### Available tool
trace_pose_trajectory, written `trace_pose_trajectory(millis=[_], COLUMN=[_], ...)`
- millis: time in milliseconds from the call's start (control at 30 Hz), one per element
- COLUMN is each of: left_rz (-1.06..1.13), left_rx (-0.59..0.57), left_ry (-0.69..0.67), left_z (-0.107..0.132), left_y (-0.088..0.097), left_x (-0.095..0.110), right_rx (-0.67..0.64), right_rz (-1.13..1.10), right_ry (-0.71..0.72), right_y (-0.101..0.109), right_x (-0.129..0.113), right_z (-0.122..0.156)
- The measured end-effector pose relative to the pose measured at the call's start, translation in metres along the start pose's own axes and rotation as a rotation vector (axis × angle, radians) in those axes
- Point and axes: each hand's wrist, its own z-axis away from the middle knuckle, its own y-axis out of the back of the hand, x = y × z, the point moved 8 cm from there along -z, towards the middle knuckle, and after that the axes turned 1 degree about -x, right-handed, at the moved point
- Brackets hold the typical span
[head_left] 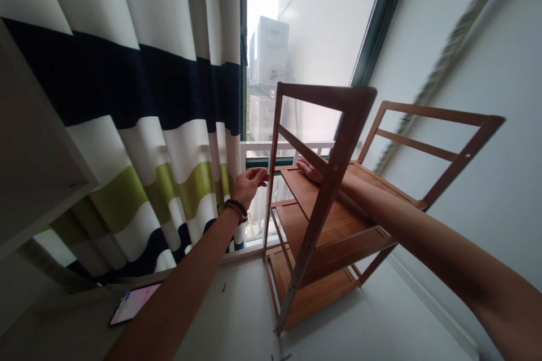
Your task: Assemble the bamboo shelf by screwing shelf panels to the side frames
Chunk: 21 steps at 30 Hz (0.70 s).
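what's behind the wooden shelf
Behind the wooden shelf, a window and white railing show, partly through its frame. Whatever its boards and the right forearm cover cannot be seen.

Floor (pixel 231 330): pale, smooth
Wooden rack (pixel 339 259): standing upright on it
Lit-screen device (pixel 134 302): flat, left
Small dark pieces (pixel 224 287): near rack

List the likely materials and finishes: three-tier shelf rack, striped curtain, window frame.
Three-tier shelf rack: probably wood or bamboo, clear-coated or stained; warm brown tone, slight sheen.
Striped curtain: fabric, matte; it hangs in soft folds. Fiber can't be told.
Window frame: possibly coated metal, dark green; straight, smooth profile, though plastic isn't ruled out.
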Motion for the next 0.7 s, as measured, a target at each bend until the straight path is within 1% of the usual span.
trace_pose_trajectory(millis=[100,300,433,533,700], left_rz=[0.079,0.014,0.011,-0.014,-0.12], left_rx=[0.034,0.051,0.034,0.061,0.072], left_ry=[-0.031,-0.156,-0.175,-0.185,-0.241], left_z=[-0.001,-0.004,-0.003,-0.002,-0.002], left_y=[0.004,0.005,0.001,0.0,0.002], left_x=[-0.002,0.0,0.0,0.002,0.008], right_rx=[0.005,0.026,0.022,0.009,-0.029], right_rz=[-0.04,-0.098,-0.132,-0.14,-0.155], right_ry=[0.021,0.038,0.0,-0.031,-0.014], right_y=[-0.006,-0.018,-0.02,-0.022,-0.027], right_x=[-0.012,-0.025,-0.018,-0.01,-0.007], right_z=[-0.015,-0.031,-0.036,-0.041,-0.049])
